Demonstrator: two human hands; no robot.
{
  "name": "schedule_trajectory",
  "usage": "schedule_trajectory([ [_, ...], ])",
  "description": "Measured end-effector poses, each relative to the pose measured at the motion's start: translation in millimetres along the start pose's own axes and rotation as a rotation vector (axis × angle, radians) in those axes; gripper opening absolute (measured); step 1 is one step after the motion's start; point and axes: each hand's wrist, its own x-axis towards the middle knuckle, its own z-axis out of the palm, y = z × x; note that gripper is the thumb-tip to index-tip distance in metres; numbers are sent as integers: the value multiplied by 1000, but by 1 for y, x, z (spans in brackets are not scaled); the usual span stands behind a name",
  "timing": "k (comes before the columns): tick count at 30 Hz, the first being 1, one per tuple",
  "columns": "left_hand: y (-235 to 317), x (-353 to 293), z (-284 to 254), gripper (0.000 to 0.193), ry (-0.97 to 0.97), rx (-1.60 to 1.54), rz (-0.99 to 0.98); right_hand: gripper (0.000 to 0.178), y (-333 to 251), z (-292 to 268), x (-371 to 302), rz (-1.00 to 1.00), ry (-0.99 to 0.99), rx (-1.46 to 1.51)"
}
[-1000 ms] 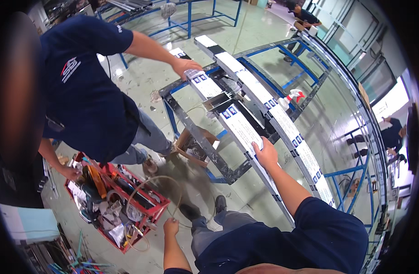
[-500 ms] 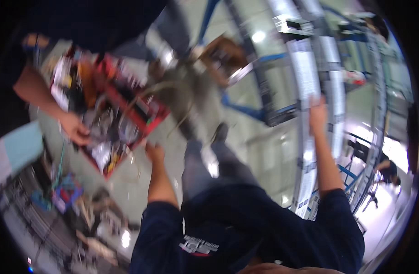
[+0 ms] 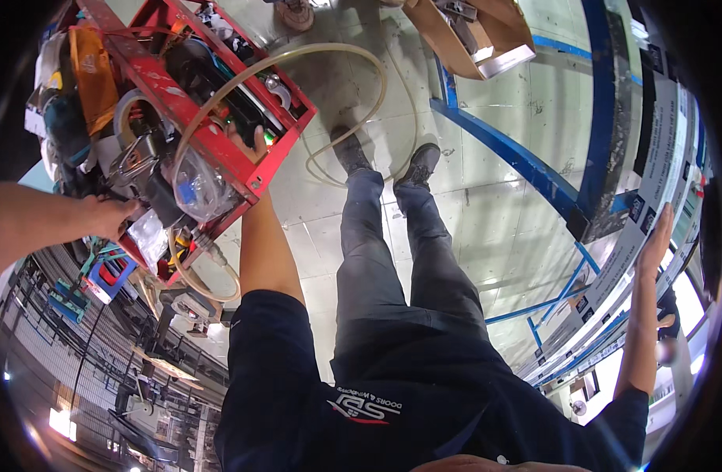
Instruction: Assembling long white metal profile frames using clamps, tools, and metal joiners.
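My left hand [image 3: 251,146] reaches into the near end of a red metal tool carrier [image 3: 278,161]. The carrier's end rail crosses in front of my wrist. Thumb and fingertips show beside dark tools in the compartment; their grip is partly hidden. On the far right, my right hand [image 3: 654,242] lies with fingers stretched along long, white-wrapped profiles [image 3: 624,244]. From the left, another person's hand [image 3: 109,215] rests at the carrier's side, near a clear plastic bag [image 3: 204,185] and a metal-and-black tool [image 3: 137,161]. A yellowish hose [image 3: 322,49] loops over the carrier.
A blue steel frame [image 3: 510,145] stands between me and the profiles. An open cardboard box [image 3: 455,39] with items in it is at the top. The hose also loops on the tiled floor [image 3: 314,236] near my shoes [image 3: 420,164]. Another person's shoe [image 3: 295,14] shows beyond.
My left hand has gone from beside the tool carrier into its near end. The carrier now appears closer. My right hand remains at the profiles. The view has shifted and is sharper.
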Motion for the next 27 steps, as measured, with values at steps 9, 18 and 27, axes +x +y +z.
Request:
schedule_trajectory([
  [9, 40, 40, 30, 76, -468, 217, -561, 74, 6, -16, -3, 144, 0, 91],
  [18, 24, 19, 5, 47, -144, -45, -551, 70, 35, -38, 31, 807, -323, 1491],
  [27, 47, -12, -80, 69, -115, 240, -49, 69, 63, -53, 43, 1251, -634, 2488],
])
